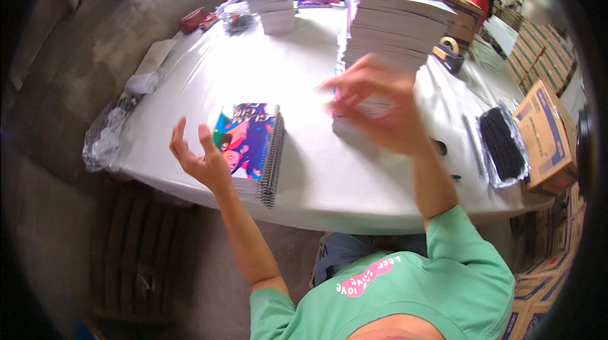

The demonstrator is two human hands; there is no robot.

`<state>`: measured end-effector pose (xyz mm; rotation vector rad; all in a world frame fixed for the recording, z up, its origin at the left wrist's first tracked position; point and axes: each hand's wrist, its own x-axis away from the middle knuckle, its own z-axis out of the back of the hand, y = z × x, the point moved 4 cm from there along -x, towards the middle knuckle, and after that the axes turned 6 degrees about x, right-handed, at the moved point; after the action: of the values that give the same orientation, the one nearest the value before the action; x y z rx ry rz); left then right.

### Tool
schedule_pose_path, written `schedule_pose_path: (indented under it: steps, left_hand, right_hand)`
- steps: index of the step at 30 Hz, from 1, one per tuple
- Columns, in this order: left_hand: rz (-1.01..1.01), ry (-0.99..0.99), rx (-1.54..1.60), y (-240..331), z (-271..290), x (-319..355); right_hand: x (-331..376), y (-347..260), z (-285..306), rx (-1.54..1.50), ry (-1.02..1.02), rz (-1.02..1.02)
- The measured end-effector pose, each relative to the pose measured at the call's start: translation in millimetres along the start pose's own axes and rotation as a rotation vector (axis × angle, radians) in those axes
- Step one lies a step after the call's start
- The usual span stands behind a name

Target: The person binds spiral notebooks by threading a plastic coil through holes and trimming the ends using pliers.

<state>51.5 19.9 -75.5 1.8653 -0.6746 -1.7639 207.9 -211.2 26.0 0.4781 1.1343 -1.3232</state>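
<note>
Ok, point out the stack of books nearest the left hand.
The spiral-bound stack with dark coils along its right edge, beside the left hand; the other stacks stand farther off.

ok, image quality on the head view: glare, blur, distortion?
Head view: glare washes out the far middle of the white tabletop; the right hand is motion-blurred, while the left hand and spiral-bound notebook stack look sharper; head view again: the table's near edge bows, the corners go black, and the floor is dim.

Left hand (201, 161) raised and loosely cupped, right hand (387, 107) half-curled, motion-blurred.
</note>
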Motion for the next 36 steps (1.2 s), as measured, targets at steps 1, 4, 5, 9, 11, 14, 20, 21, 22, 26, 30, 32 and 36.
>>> schedule_pose_path:
  steps: [1,4,5,9,11,14,20,21,22,26,30,32,36]
  left_hand:
    - [-0.062,-0.084,0.104,28,-22,-4]
    - [-0.265,-0.377,0.340,109,-95,-5]
    - [-0.303,-0.465,0.444,134,-122,-1]
    - [-0.470,-0.533,0.312,183,-209,8]
    - [-0.444,-0.600,0.261,185,-232,8]
    - [-0.380,-0.694,0.163,190,-241,15]
    - [-0.559,-0.517,0.294,195,-206,1]
    - [-0.529,-0.487,0.426,198,-194,-1]
    - [-0.440,-0.464,0.491,211,-189,6]
    - [-0.040,-0.803,0.714,183,-141,43]
    - [0.572,-0.935,1.030,98,-106,141]
    - [0.682,-0.919,0.893,77,-100,188]
    - [0.722,-0.851,0.716,56,-88,241]
  right_hand:
    - [-3,-2,43,0.093,0.152,-0.002]
    - [-24,55,172,0.404,0.348,-0.245]
    - [-32,85,203,0.423,0.352,-0.438]
    - [-31,166,218,0.163,0.000,-1.069]
    - [-38,160,200,0.172,-0.211,-1.135]
    - [-46,153,201,0.262,-0.127,-1.003]
    - [-36,78,267,0.279,0.136,-0.494]
    - [-16,57,258,-0.110,0.192,-0.550]
    - [-7,34,279,0.362,0.029,-0.609]
    - [50,22,224,0.444,-0.181,-0.047]
    - [142,23,152,0.253,-0.265,-0.363]
    - [189,46,136,0.173,-0.226,-0.538]
    - [259,63,118,-0.302,0.244,-0.864]
